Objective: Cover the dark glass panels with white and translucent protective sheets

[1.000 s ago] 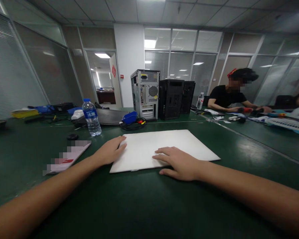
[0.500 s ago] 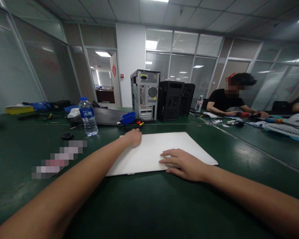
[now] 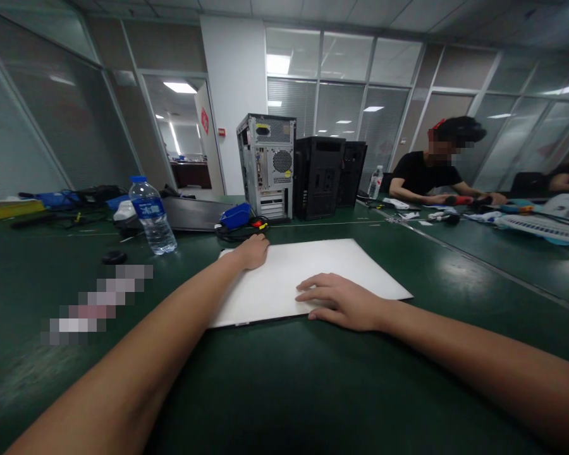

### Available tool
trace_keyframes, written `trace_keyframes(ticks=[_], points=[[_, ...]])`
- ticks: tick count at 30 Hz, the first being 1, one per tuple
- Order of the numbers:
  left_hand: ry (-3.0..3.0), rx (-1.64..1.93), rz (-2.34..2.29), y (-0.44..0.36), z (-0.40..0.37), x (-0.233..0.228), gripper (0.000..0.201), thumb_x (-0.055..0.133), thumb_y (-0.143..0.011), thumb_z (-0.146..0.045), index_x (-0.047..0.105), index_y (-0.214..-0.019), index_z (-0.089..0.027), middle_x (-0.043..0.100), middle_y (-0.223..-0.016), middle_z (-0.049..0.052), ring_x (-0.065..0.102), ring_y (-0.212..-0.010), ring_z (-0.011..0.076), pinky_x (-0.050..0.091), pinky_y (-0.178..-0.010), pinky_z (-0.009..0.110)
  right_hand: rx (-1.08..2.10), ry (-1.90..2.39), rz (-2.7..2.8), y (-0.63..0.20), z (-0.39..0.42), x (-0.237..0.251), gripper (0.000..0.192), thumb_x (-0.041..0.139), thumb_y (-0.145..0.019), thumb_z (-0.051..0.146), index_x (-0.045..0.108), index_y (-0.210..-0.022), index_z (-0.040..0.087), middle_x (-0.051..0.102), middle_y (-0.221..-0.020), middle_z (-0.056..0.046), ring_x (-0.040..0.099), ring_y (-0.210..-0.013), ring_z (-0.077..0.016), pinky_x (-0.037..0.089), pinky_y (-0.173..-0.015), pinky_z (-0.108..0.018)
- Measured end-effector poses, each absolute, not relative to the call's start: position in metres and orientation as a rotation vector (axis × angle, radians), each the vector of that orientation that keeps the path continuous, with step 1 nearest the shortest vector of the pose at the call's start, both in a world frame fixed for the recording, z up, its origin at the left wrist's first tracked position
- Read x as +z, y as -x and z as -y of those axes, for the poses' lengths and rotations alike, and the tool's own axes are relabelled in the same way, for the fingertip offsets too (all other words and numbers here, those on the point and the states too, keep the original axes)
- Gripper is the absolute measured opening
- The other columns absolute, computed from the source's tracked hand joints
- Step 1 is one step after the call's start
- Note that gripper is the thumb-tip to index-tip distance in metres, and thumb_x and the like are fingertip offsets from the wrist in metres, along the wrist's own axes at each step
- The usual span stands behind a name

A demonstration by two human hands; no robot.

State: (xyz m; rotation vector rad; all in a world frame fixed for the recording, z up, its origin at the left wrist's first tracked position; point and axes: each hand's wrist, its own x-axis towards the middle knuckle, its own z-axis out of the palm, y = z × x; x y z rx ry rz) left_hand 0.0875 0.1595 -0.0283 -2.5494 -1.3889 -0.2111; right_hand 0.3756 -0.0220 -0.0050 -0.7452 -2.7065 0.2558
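A thin white panel (image 3: 275, 284) with a dark edge lies flat on the green table. My left hand (image 3: 252, 253) is at its far edge, near the far left corner. Its fingers are curled together, and the fingertips are turned away, so what they hold, if anything, is hidden. Over the near side of the panel rests my right hand (image 3: 344, 302). Its fingers are spread apart on the white surface, with the thumb by the near edge, and nothing is held in it.
A water bottle (image 3: 152, 216) and a black round lid-like object (image 3: 114, 257) stand to the left. Behind the panel are a silver computer case (image 3: 268, 167), black cases (image 3: 318, 177) and a blue object with cables (image 3: 236, 216). A co-worker (image 3: 429, 177) sits at the right.
The view has tilted down and shifted slightly, so the background sits higher and further left. Both hands keep nearly the same pose on the panel.
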Motion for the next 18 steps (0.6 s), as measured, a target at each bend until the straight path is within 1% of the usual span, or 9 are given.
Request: trace_keyframes(ticks=[3, 7, 9, 12, 14, 18], points=[[2.571, -0.193, 1.341, -0.086, -0.161, -0.029, 0.038, 0.065, -0.097, -0.037, 0.060, -0.130, -0.018, 0.063, -0.131, 0.010, 0.066, -0.110, 0.0249, 0.057, -0.091, 0.047, 0.127, 0.676, 2.689, -0.376, 0.021, -0.006, 0.037, 0.062, -0.098, 0.040, 0.067, -0.131, 0.024, 0.063, -0.135, -0.010, 0.058, -0.124, -0.0248, 0.046, -0.104, -0.046], [2.584, -0.173, 1.306, -0.085, -0.158, -0.027, 0.038, 0.064, -0.097, -0.037, 0.060, -0.130, -0.018, 0.063, -0.131, 0.010, 0.066, -0.110, 0.0249, 0.057, -0.091, 0.047, -0.112, 0.444, 2.675, -0.376, 0.020, -0.002, 0.029, 0.061, -0.098, 0.033, 0.067, -0.124, 0.021, 0.068, -0.126, -0.011, 0.062, -0.116, -0.0217, 0.050, -0.098, -0.040], [2.584, -0.159, 1.300, -0.085, -0.156, -0.025, 0.038, 0.065, -0.097, -0.037, 0.061, -0.130, -0.018, 0.063, -0.131, 0.011, 0.066, -0.110, 0.0250, 0.057, -0.091, 0.047, -0.279, 0.358, 2.671, -0.374, 0.022, 0.001, 0.028, 0.060, -0.099, 0.030, 0.066, -0.124, 0.020, 0.068, -0.125, -0.012, 0.063, -0.115, -0.0222, 0.051, -0.096, -0.039], [2.578, -0.135, 1.306, -0.085, -0.154, -0.023, 0.038, 0.065, -0.097, -0.037, 0.060, -0.130, -0.018, 0.063, -0.131, 0.011, 0.066, -0.110, 0.0250, 0.057, -0.092, 0.047, -0.523, 0.294, 2.664, -0.369, 0.028, 0.004, 0.030, 0.056, -0.101, 0.026, 0.064, -0.128, 0.019, 0.067, -0.129, -0.013, 0.063, -0.116, -0.0243, 0.053, -0.094, -0.041], [2.575, -0.117, 1.319, -0.086, -0.153, -0.021, 0.037, 0.064, -0.098, -0.037, 0.061, -0.130, -0.019, 0.063, -0.132, 0.011, 0.066, -0.110, 0.0248, 0.057, -0.092, 0.047, -0.589, 0.316, 2.661, -0.367, 0.032, 0.005, 0.031, 0.053, -0.102, 0.025, 0.062, -0.131, 0.018, 0.066, -0.131, -0.014, 0.063, -0.116, -0.0248, 0.054, -0.091, -0.041], [2.579, -0.076, 1.359, -0.090, -0.153, -0.018, 0.037, 0.064, -0.098, -0.037, 0.061, -0.130, -0.019, 0.063, -0.132, 0.011, 0.066, -0.110, 0.0246, 0.057, -0.092, 0.047, -0.600, 0.369, 2.668, -0.366, 0.036, 0.005, 0.030, 0.050, -0.103, 0.027, 0.063, -0.129, 0.018, 0.067, -0.130, -0.013, 0.065, -0.111, -0.0244, 0.055, -0.085, -0.040]])
